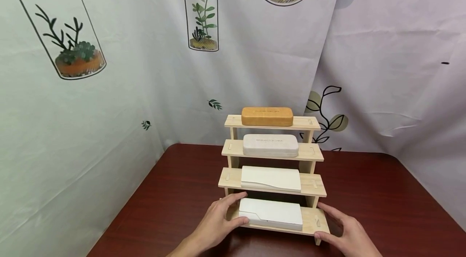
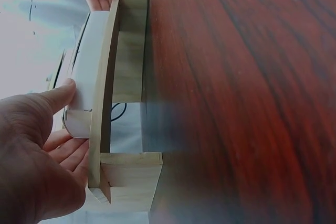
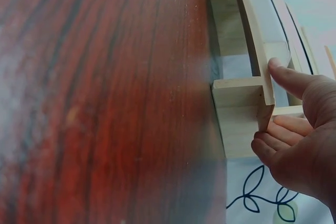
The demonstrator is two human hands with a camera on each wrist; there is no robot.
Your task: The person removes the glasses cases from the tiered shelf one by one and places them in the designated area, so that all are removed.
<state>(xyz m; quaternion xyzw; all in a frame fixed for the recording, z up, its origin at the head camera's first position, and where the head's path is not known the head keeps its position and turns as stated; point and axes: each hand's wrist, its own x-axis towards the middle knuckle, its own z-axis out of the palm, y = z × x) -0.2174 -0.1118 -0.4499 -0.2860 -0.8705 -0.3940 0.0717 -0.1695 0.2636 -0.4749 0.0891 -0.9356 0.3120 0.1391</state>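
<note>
A light wooden stepped display stand (image 1: 316, 224) bears one case on each of its several steps. On the lowest step lies a white glasses case (image 1: 276, 210) with a flap. My left hand (image 1: 218, 217) holds the left end of that case, thumb at its front and index finger behind it; in the left wrist view the thumb touches the white case (image 2: 86, 77). At the step's right end, my right hand (image 1: 346, 230) grips the stand, with its thumb on the front corner and its fingers by the side. The wooden end support (image 3: 239, 114) shows below that hand in the right wrist view.
Higher up sit another white flap case (image 1: 271, 178), a pale grey hard case (image 1: 270, 146) and a tan case (image 1: 267, 116) on top. Beneath everything is a dark red wood-grain table (image 1: 174, 192). A white curtain (image 1: 174, 83) printed with plants hangs behind.
</note>
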